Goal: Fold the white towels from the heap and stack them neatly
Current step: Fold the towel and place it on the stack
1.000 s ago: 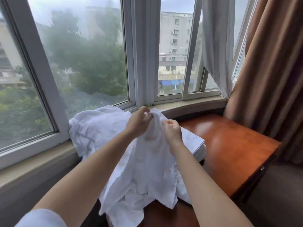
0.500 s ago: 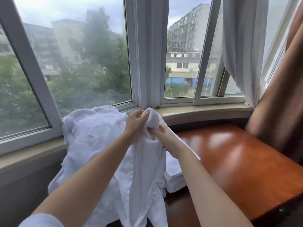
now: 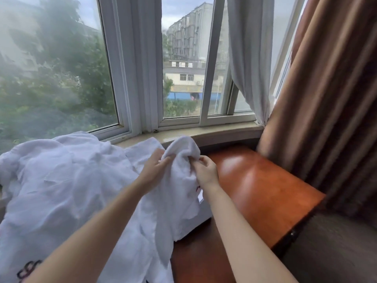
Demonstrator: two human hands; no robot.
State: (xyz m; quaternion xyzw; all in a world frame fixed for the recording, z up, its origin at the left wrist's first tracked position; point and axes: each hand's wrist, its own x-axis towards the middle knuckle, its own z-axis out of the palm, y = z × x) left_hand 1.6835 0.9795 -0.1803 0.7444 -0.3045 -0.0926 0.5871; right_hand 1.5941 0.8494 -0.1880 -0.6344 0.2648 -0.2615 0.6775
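Now the towel (image 3: 179, 180) is held lower than a moment ago, its bunched top near the windowsill (image 3: 224, 129) while the rest hangs over the heap (image 3: 61, 180) and the wooden table (image 3: 261, 190). Left hand (image 3: 156, 167) and right hand (image 3: 206, 172) both pinch its upper edge with curled fingers, hunting a corner. Folding has, I judge, not yet begun.

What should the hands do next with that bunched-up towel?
Probably slide apart along its edge to spread it flat. Both the left hand and right hand grip the white towel close together, so it hangs crumpled, not ready to fold.
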